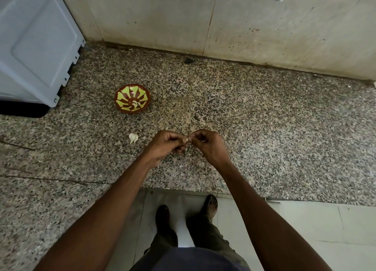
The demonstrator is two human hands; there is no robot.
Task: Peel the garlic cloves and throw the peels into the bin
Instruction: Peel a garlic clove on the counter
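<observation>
While both hands meet above the speckled granite counter (254, 112), the left hand (168, 143) and right hand (206, 143) pinch one garlic clove (186, 139) between curled fingertips, only a pale sliver of it showing between them. Such an opposed grip probably lets one hand steady the clove as the other picks at its skin; how much skin remains cannot be told. A second pale piece of garlic (133, 137), whether an unpeeled clove or loose skin is unclear, lies on the counter just left of the left hand, within easy reach. Farther beyond and left of the hands stands a small red bowl (132, 101) with a yellow-green petal pattern, plausibly placed to receive peeled cloves. No bin is visible. A pale grey appliance (36, 46) stands at far left.
</observation>
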